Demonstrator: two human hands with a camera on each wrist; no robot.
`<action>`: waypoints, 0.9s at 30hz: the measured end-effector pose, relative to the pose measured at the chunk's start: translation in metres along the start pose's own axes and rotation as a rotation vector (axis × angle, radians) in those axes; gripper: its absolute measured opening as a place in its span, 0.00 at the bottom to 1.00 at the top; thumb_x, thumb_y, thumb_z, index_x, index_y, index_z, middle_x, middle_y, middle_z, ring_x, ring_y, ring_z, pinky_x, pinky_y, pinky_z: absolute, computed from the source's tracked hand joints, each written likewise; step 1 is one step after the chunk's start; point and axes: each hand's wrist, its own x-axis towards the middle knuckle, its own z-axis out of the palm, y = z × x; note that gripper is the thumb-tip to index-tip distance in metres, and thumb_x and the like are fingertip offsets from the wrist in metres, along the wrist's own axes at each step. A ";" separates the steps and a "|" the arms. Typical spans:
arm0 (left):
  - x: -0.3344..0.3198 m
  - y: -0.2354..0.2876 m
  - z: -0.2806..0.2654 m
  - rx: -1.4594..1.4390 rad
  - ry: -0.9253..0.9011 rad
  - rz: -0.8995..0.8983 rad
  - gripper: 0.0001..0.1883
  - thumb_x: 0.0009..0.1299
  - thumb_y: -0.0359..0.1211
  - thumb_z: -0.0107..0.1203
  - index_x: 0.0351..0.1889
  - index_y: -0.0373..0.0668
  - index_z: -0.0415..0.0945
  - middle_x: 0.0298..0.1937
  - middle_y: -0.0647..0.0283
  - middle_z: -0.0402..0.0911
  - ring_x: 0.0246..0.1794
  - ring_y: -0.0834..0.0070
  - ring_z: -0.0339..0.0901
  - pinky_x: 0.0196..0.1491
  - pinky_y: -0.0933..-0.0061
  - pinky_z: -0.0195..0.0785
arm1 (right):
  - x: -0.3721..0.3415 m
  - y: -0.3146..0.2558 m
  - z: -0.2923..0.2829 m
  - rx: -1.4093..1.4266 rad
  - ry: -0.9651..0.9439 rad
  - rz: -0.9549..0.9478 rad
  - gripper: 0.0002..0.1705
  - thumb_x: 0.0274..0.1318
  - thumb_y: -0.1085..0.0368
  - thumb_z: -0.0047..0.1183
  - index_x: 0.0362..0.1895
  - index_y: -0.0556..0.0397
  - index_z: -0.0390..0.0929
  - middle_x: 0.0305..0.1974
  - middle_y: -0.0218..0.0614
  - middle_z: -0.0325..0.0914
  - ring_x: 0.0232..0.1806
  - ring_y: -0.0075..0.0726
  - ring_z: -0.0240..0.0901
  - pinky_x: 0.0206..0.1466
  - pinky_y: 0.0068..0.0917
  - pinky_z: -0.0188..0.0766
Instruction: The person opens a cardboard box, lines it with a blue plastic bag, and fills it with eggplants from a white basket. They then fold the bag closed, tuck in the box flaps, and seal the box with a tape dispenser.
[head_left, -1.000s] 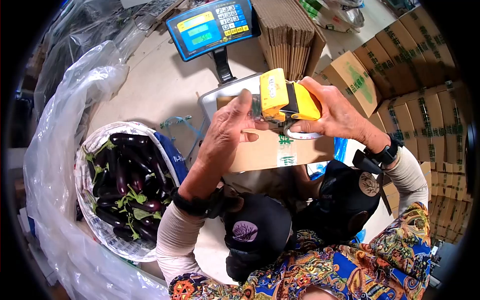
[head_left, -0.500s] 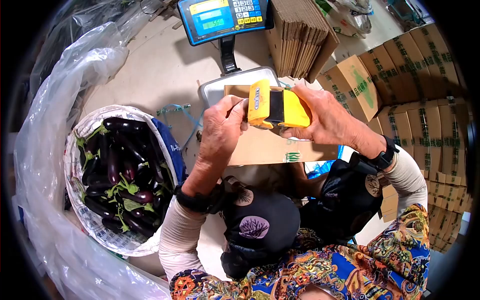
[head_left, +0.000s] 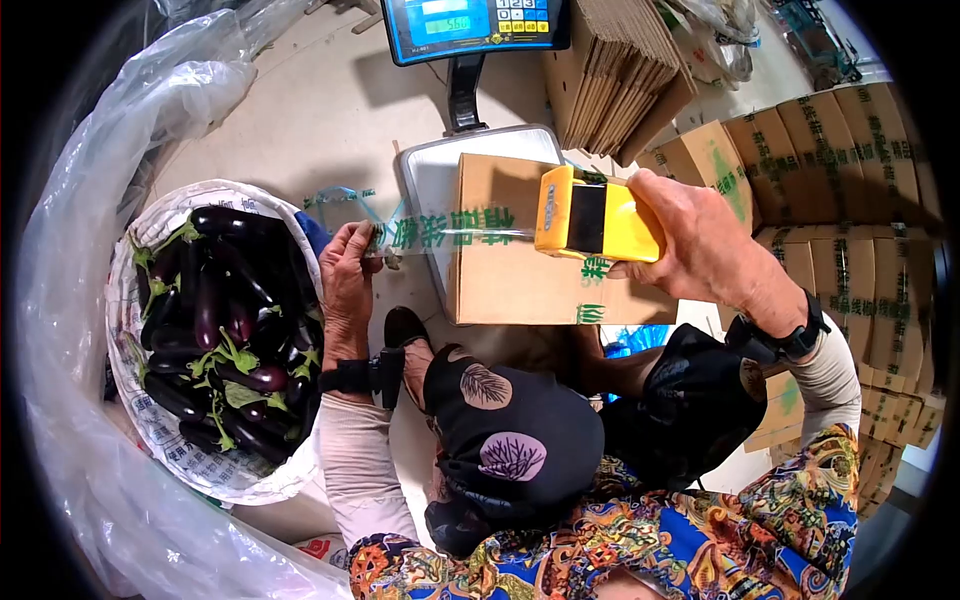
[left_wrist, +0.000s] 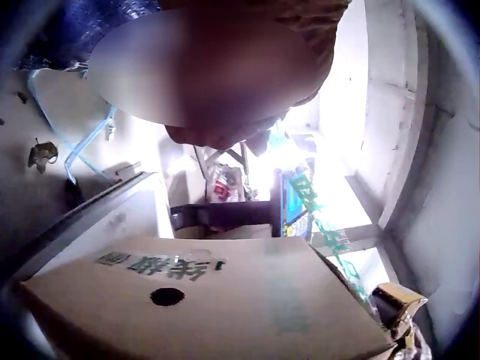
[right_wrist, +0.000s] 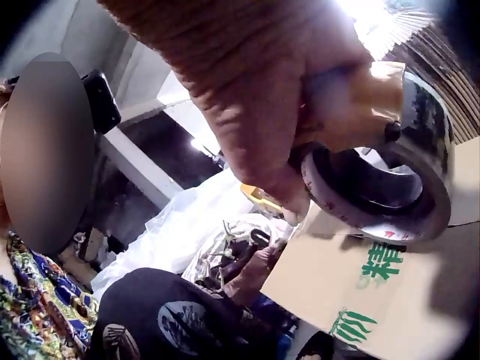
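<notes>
My right hand grips a yellow tape dispenser above the cardboard box. In the right wrist view the tape roll shows on the dispenser, close over the box. My left hand pinches the free end of the clear, green-printed tape out to the left of the box. The strip runs taut between the two hands, across the box's left edge. The box sits on the platform of a scale. From the left wrist, the strip of tape slants past the box's end.
A lined basket of eggplants stands at the left, beside clear plastic sheeting. The scale's display rises behind the box. Flattened cartons lean at the back, and stacked boxes fill the right side.
My left hand has moved away from the dispenser, down and left, drawing out a strip of tape. The dispenser has shifted slightly right, held in my right hand. The head view has tilted down.
</notes>
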 end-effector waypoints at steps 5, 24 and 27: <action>-0.002 -0.005 -0.007 -0.013 -0.007 0.037 0.07 0.76 0.35 0.52 0.37 0.44 0.76 0.28 0.78 0.73 0.24 0.92 0.66 0.25 0.89 0.57 | 0.006 -0.002 0.003 -0.039 -0.029 -0.001 0.35 0.40 0.56 0.70 0.48 0.59 0.65 0.34 0.51 0.75 0.37 0.60 0.76 0.40 0.46 0.74; 0.004 -0.077 0.022 0.644 0.120 0.198 0.12 0.71 0.37 0.54 0.37 0.36 0.78 0.30 0.51 0.80 0.31 0.61 0.77 0.39 0.64 0.69 | 0.015 -0.020 0.010 0.036 -0.100 0.109 0.35 0.37 0.63 0.69 0.51 0.55 0.66 0.35 0.50 0.75 0.40 0.61 0.75 0.41 0.44 0.73; -0.001 -0.074 0.033 0.695 0.117 0.230 0.12 0.72 0.38 0.53 0.37 0.37 0.77 0.32 0.48 0.80 0.34 0.54 0.79 0.39 0.60 0.70 | 0.014 -0.016 0.014 0.012 -0.104 0.125 0.36 0.36 0.63 0.70 0.52 0.55 0.66 0.35 0.50 0.76 0.39 0.61 0.76 0.41 0.43 0.75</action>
